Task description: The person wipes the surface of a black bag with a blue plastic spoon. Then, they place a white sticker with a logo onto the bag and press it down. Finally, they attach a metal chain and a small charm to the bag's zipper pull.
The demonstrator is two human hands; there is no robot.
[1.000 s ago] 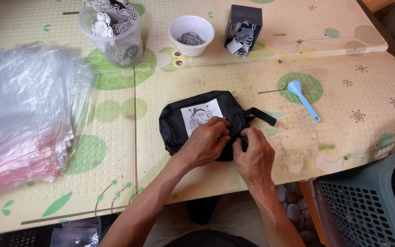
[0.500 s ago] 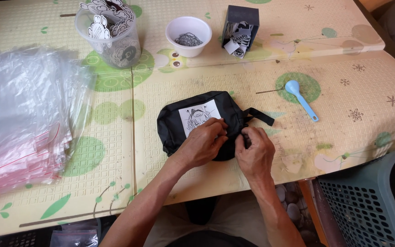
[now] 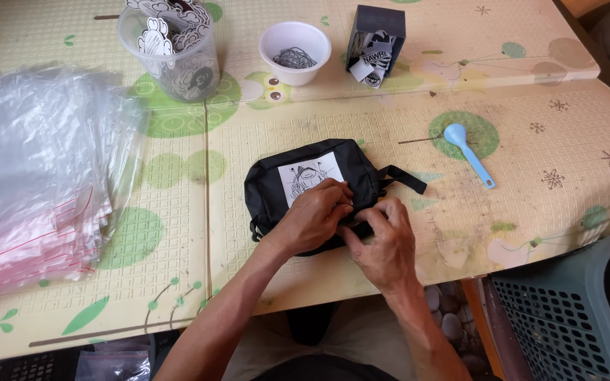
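Both hands on black pouch at mat's near edge.
L hand presses pouch front by white picture label; R hand pinches its lower edge w/ fingertips, prob zipper, can't tell if closed yet. Bag stack far left, untouched; blue spoon to the right.

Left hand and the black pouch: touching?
Touching. The head view shows the left hand lying flat on the black pouch, fingers over its white label; the right hand grips the pouch's near edge.
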